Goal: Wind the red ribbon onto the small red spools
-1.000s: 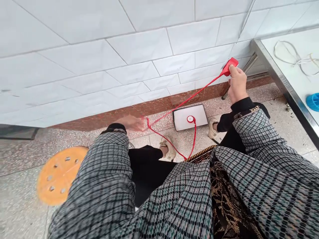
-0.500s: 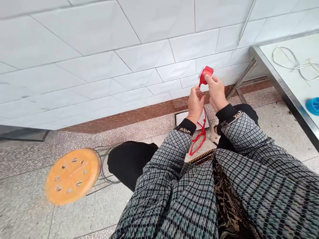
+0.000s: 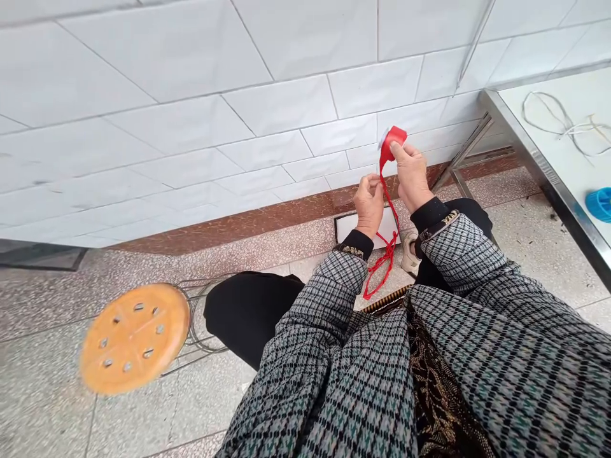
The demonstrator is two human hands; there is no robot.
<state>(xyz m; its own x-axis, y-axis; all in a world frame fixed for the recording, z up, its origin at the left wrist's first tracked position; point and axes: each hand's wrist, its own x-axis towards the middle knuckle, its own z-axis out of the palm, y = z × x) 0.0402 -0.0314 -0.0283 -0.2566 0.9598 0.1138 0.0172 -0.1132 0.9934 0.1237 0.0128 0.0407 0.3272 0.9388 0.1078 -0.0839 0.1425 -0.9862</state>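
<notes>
A roll of red ribbon (image 3: 396, 136) with a pale side is gripped by my right hand (image 3: 411, 175), thumb pressed on its face. From the roll a twisted length of red ribbon (image 3: 390, 203) runs down past the fingertips of my left hand (image 3: 369, 205). Those fingers are curled in a pinch at the ribbon; their exact hold is partly hidden. Lower down, the ribbon forms knots and a hanging loop (image 3: 379, 280) in front of my lap. Another short strand comes out from behind my left wrist.
An orange round stool (image 3: 136, 337) with wire legs stands left of my knee. At right is a metal-edged table (image 3: 544, 152) with pale cord (image 3: 568, 124) and a blue plastic object (image 3: 599, 203). A tiled wall (image 3: 286, 146) rises ahead; a white, dark-edged panel (image 3: 348, 228) lies below my hands.
My left hand has shifted slightly left and down from the roll. The ribbon between roll and loop now shows as a longer line to the right of the left fingers.
</notes>
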